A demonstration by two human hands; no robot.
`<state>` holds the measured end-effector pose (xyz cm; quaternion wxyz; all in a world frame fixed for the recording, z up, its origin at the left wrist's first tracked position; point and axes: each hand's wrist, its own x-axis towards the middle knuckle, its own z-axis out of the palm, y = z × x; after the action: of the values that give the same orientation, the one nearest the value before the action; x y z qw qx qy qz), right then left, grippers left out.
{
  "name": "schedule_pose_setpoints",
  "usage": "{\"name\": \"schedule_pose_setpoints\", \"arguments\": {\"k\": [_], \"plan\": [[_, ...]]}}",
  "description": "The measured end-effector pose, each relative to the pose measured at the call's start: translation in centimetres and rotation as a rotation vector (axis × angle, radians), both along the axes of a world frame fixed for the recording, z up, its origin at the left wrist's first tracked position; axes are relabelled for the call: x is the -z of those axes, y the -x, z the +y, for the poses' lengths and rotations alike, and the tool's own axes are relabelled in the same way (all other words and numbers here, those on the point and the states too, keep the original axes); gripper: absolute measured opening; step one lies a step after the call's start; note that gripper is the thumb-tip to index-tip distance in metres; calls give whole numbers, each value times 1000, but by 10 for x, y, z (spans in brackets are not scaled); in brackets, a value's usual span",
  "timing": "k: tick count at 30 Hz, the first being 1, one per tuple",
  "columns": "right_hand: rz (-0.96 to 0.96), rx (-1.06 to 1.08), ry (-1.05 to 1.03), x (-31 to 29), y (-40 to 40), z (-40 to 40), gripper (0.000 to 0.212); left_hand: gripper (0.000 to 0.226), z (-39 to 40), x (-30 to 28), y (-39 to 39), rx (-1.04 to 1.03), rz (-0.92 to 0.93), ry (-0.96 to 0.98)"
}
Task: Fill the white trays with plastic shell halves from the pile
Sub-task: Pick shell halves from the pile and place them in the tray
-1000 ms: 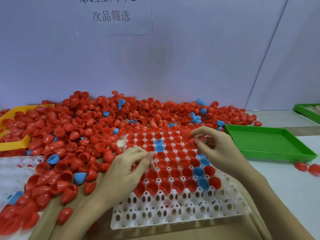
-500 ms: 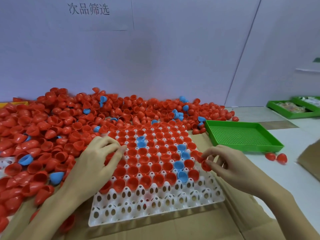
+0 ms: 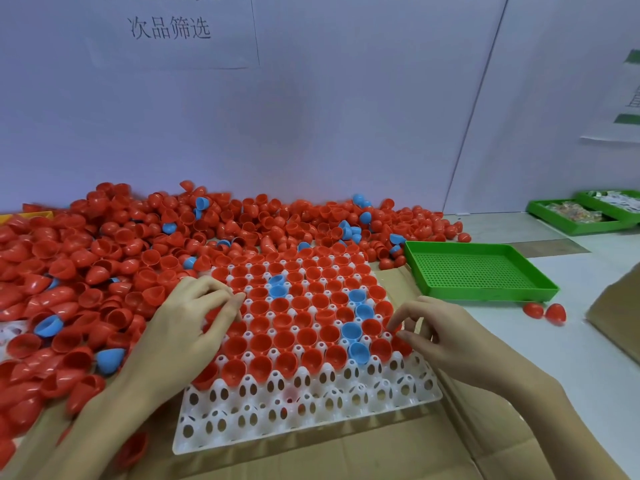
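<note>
Moved since half a second ago — right hand (image 3: 446, 336) inward to tray (image 3: 311, 424) at lower centre, pinching a red shell (image 3: 401, 342) at its right edge; left hand (image 3: 187, 327) curled, contents unclear; pile (image 3: 114, 258) at left; best seated cup-up, pressed level.

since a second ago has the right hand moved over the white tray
Yes. The right hand has come from the far right part of the white tray toward the person, to its right edge, beside the nearest filled row.
</note>
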<state>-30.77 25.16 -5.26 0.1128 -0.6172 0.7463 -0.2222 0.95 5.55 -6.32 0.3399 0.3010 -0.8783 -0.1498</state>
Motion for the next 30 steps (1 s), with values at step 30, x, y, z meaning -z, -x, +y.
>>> {"name": "schedule_pose_setpoints", "arguments": {"k": [30], "plan": [[388,24,128,2,-12,-304,53,32,-25,3,-19,-96,-11,183]]}}
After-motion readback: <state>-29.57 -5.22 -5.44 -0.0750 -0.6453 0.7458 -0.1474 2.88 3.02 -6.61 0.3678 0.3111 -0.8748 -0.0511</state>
